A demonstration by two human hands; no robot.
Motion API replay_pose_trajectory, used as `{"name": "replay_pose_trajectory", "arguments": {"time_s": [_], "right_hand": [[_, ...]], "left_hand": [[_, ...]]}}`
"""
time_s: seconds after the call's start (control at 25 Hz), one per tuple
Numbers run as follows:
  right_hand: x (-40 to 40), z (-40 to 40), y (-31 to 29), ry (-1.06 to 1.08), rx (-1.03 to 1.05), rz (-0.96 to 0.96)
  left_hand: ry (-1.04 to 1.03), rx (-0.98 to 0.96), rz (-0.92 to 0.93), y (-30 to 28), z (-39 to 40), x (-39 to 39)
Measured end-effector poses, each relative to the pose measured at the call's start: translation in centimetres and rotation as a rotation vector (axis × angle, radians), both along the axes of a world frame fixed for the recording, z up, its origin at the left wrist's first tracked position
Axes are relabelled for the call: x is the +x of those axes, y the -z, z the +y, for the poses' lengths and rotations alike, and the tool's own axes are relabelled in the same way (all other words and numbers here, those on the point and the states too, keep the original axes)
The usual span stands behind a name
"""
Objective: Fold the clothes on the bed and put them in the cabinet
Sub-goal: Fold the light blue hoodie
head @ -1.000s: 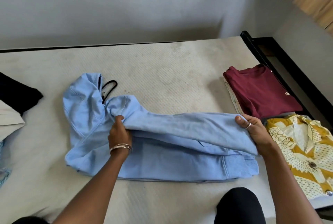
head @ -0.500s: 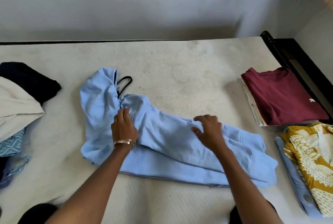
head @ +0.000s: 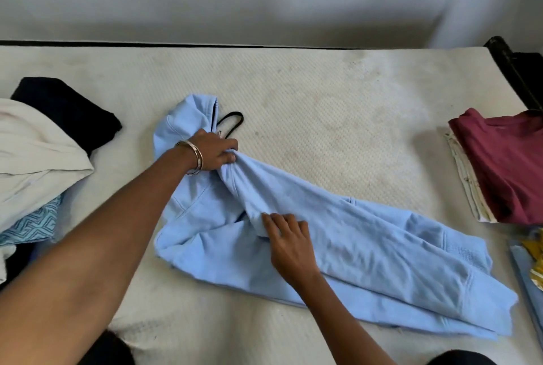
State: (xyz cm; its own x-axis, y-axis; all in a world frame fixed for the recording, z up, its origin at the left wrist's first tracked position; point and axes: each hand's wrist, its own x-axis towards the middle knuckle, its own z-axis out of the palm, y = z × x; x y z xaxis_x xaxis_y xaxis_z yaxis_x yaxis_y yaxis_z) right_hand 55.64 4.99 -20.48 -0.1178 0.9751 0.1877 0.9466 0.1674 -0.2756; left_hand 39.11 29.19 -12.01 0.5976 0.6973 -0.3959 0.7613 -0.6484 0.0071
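A light blue hoodie (head: 367, 250) lies partly folded across the middle of the white mattress (head: 323, 100), its hood at the far left with a black drawstring (head: 233, 120) looping out. My left hand (head: 213, 153), with a metal bangle on the wrist, grips a bunch of the blue cloth near the hood. My right hand (head: 289, 239) rests on the hoodie's middle, its fingertips curled onto a fold of the sleeve.
At the left edge lies a heap of unfolded clothes: a black piece (head: 67, 109), a cream piece (head: 35, 153) and a teal patterned one (head: 32, 223). Folded at the right are a maroon shirt (head: 511, 164) over a cream garment, and a yellow patterned shirt (head: 533, 250). A dark bed frame (head: 517, 70) stands at the far right.
My left hand moved up toward the hood and took a bunch of cloth. My right hand left the hoodie's right end and came to its middle. The view shifted left.
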Motion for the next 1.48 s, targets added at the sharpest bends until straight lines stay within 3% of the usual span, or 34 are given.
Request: {"name": "replay_pose_trajectory", "arguments": {"time_s": [0.08, 0.16, 0.24, 0.32, 0.4, 0.44, 0.52, 0.6, 0.72, 0.8, 0.88, 0.96, 1.0, 1.08, 1.16, 1.32, 1.4, 1.48], "right_hand": [[0.3, 0.0, 0.2, -0.001, 0.146, 0.089], [0.8, -0.7, -0.1, -0.119, 0.143, 0.081], [1.8, -1.5, -0.8, -0.224, 0.010, 0.103], [2.4, -1.6, -1.5, -0.180, -0.121, 0.300], [2.3, -1.1, -2.3, -0.062, -0.113, 0.502], [2.4, -0.8, -2.2, 0.012, -0.079, 0.490], [4.4, -1.6, -1.2, 0.171, -0.062, 0.224], [8.7, -3.0, 0.3, 0.249, -0.269, -0.006], [14.9, -4.5, 0.6, 0.307, -0.427, -0.103], [17.6, -5.2, -0.6, 0.519, -0.352, -0.062], [21.1, -6.8, -1.8, 0.643, -0.342, -0.162], [24.5, -8.3, -3.2, 0.596, -0.498, -0.277], [25.7, -8.6, -4.3, 0.569, -0.546, -0.236], [27.4, -8.2, -6.5, 0.583, -0.518, 0.025], [28.3, -6.2, -8.3, 0.603, -0.443, 0.083], [29.0, -3.6, -8.4, 0.640, -0.563, -0.279], [28.0, -4.9, -6.1, 0.716, -0.434, -0.455], [24.3, -5.4, -3.9, 0.818, -0.217, -0.315]], "left_hand": [[0.035, 0.013, 0.149, -0.4, -0.7, -1.1], [0.024, 0.114, 0.177, 0.0, -1.6, -1.6], [-0.017, 0.442, 0.016, 0.9, -3.1, -0.5], [0.060, 0.586, -0.239, 2.3, -6.1, 1.7], [0.219, 0.429, -0.380, 4.9, -10.3, 3.9], [0.197, 0.282, -0.354, 6.1, -12.1, 4.6], [-0.039, -0.032, -0.159, 7.6, -15.0, 4.6], [-0.169, -0.175, -0.042, 8.1, -15.8, 4.0], [-0.168, -0.276, 0.056, 6.6, -15.4, 4.9], [-0.204, -0.332, 0.115, 6.2, -15.3, 6.0], [-0.260, -0.375, 0.147, 5.9, -15.8, 6.9], [-0.272, -0.383, 0.173, 5.7, -16.1, 7.1], [-0.277, -0.382, 0.179, 6.0, -16.1, 7.0], [-0.280, -0.387, 0.169, 6.5, -15.9, 6.8], [-0.276, -0.389, 0.135, 6.8, -15.7, 6.8], [-0.369, -0.402, 0.078, 6.3, -16.1, 7.0], [-0.370, -0.402, 0.100, 6.3, -16.4, 7.4], [-0.387, -0.405, 0.136, 6.6, -15.8, 7.8]]}}
